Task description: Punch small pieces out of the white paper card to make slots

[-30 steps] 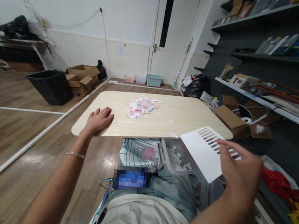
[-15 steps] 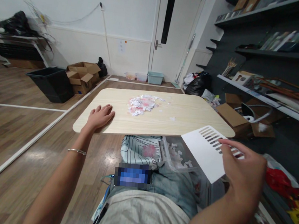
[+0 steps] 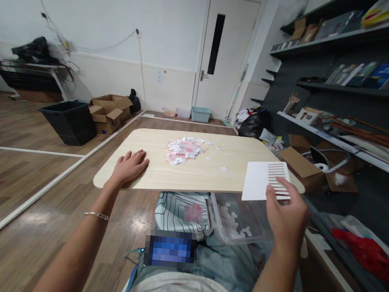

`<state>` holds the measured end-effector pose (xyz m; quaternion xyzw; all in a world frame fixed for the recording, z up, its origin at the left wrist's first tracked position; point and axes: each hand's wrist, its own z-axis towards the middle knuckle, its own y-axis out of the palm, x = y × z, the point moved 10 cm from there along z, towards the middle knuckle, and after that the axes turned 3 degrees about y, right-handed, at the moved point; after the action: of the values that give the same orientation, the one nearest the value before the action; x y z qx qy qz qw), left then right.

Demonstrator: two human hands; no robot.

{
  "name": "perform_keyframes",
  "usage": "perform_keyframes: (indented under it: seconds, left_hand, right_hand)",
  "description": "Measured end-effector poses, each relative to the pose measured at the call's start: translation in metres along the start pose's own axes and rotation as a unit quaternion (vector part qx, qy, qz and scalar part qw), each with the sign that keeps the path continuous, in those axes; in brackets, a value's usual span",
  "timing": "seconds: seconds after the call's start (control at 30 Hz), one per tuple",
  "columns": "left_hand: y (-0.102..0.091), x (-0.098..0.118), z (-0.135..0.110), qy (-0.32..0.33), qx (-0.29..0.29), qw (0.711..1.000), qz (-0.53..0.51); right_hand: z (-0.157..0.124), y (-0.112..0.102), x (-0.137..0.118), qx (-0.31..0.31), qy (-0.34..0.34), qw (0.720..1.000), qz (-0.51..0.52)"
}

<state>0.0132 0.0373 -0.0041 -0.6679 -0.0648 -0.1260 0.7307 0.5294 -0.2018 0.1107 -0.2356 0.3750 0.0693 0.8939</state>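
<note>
One card [image 3: 262, 180] is pinched by the right hand [image 3: 286, 217]; one pile [image 3: 184, 146] is noted. The left hand [image 3: 128, 167] lies flat, fingers released. The card is now raised nearer the table [image 3: 150, 174].

Paper pile [image 3: 184, 146] mid-table [image 3: 150, 171], left hand [image 3: 128, 166] leftward, slotted card [image 3: 263, 180] at right edge.

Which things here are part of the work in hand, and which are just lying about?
In use:
right hand holding a white slotted card
left hand flat on the table
heap of paper pieces
clear tub with more pieces

Lying about:
black bin
cardboard boxes
blue basket
black bag
shelves
</note>
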Motion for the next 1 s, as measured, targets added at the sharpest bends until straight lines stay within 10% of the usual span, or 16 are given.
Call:
perform_keyframes:
  seconds: [0.43, 1.0]
  left_hand:
    - [0.000, 0.000, 0.001, 0.001, 0.000, 1.000, 0.012]
    - [-0.001, 0.003, -0.002, -0.001, -0.014, 1.000, 0.009]
  right_hand:
    - [-0.011, 0.054, 0.021, -0.069, 0.124, 0.976, 0.162]
    - [-0.007, 0.020, -0.008, -0.078, 0.082, 0.989, 0.090]
